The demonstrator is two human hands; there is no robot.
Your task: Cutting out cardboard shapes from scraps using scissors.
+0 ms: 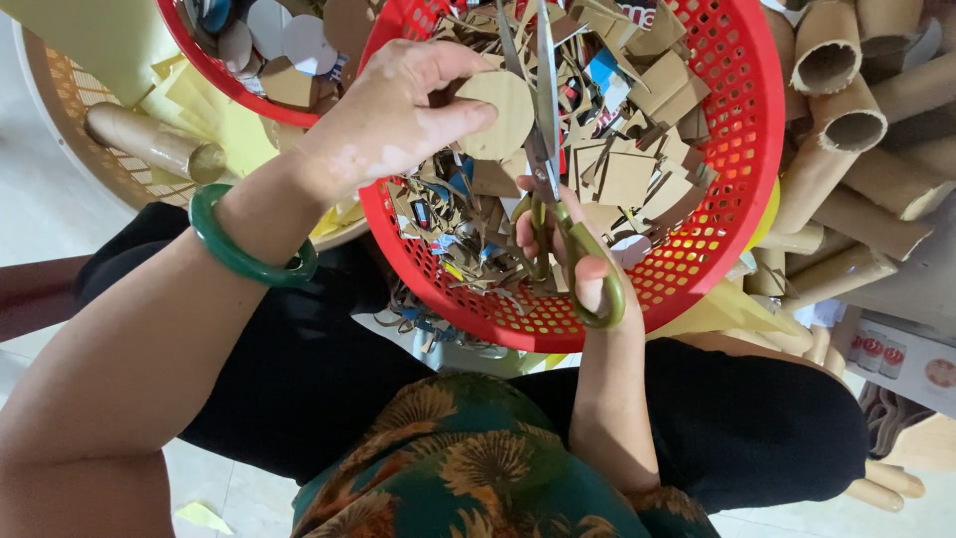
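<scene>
Two hands over red basket (737, 199): left hand (398, 110) pinching cardboard disc (503, 112), right hand (578, 261) gripping scissors (546, 130).

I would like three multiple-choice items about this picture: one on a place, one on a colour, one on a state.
1. Where do the cardboard scraps lie?
A. in the red basket
B. on the floor
C. in a blue box

2. What colour is the bangle on the left wrist?
A. white
B. green
C. orange

3. What is the left hand doing?
A. resting flat on a knee
B. holding a cardboard tube
C. pinching a round cardboard disc

Answers:
1 A, the scraps fill the red perforated basket on the lap.
2 B, the ring around the wrist is plainly green.
3 C, its fingers grip the disc beside the blades of the scissors, which the right hand holds.
</scene>
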